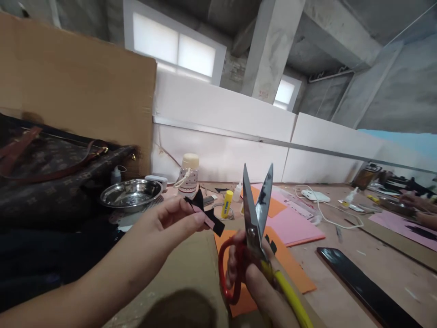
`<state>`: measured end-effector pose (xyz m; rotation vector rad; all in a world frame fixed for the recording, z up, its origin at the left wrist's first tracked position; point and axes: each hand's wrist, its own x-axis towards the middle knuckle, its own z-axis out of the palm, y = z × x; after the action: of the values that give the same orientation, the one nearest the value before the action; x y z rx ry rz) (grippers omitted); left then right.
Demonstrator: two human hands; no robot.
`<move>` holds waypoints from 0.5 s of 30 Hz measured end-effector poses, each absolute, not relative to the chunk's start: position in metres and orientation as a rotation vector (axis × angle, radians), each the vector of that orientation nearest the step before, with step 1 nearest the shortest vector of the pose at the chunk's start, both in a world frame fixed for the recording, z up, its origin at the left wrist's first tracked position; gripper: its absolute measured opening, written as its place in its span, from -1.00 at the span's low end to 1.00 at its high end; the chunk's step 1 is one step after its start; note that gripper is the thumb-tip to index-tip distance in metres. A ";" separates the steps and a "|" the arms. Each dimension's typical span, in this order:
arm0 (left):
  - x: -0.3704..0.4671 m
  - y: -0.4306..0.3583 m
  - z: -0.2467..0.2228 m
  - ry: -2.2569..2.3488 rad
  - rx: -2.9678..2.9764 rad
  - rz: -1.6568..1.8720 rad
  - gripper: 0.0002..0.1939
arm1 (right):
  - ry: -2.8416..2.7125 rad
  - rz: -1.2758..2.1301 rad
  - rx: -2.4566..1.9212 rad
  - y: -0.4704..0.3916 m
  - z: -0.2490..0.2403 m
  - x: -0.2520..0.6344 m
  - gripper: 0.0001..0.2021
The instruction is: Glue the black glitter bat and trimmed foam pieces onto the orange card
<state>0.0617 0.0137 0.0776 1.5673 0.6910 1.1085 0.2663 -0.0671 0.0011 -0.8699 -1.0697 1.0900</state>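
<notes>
My left hand (167, 232) pinches a small black paper cutout (217, 225) with pointed edges between thumb and fingers. A pale pink strip shows along the cutout's face. In my right hand (264, 287) is a pair of scissors (251, 214), held upright with the blades apart. One handle is red, the other side yellow, and a dark smear marks one blade. The blades stand to the right of the cutout, not touching it. Below and behind the scissors lies orange paper (297, 273) with a black scrap (271, 245) on it.
A metal bowl (131, 193), a patterned bottle (189, 175) and a yellow glue stick (226, 204) stand at the back. Pink paper (300, 230), a white cabled device (316, 196) and a long black object (365, 282) lie right. Another person's hand (413, 200) is far right; a brown bag (61, 159) left.
</notes>
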 end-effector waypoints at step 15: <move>0.081 -0.008 0.040 0.538 1.341 0.771 -0.44 | -0.952 1.025 -0.928 -0.092 0.011 0.249 -0.41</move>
<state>0.0811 -0.0080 0.0402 1.3409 0.5382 0.7708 0.2489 -0.0921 0.0114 -0.9277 -0.9524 1.0253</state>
